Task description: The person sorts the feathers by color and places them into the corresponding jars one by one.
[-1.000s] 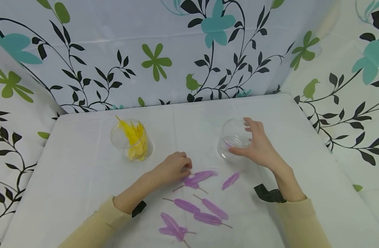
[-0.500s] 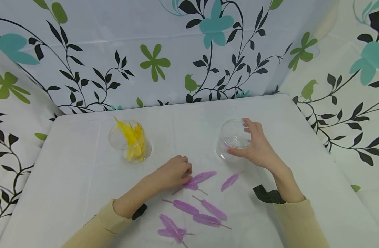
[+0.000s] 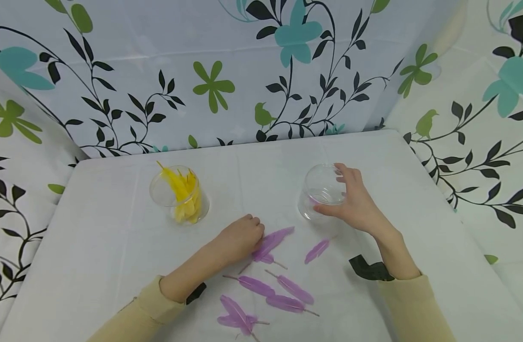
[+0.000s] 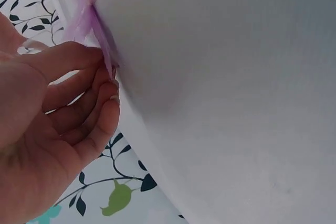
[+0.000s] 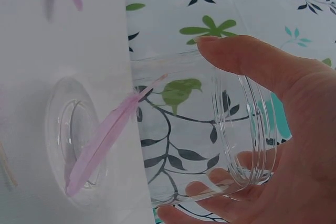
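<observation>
My left hand [image 3: 240, 237] pinches a purple feather [image 3: 276, 239] between thumb and fingertips, low over the table. The left wrist view shows the pinched feather [image 4: 105, 40] at the fingertips. My right hand [image 3: 356, 202] is curled round the upper part of a clear jar [image 3: 310, 190] standing at centre right. Inside that jar leans one purple feather [image 5: 102, 145], seen through its wall in the right wrist view. More purple feathers [image 3: 256, 285] lie loose near the table's front, some overlapping. A single purple feather [image 3: 317, 250] lies apart below the jar.
At the left, a second clear jar [image 3: 159, 192] stands upright, filled with yellow feathers [image 3: 186, 197]. The white-covered table [image 3: 103, 237] runs back to hanging cloth [image 3: 236, 38] with leaf and flower prints behind and at both sides.
The left hand has taken hold of a purple feather, whose vane has swung up at its far end. The right hand and its jar have stayed in place.
</observation>
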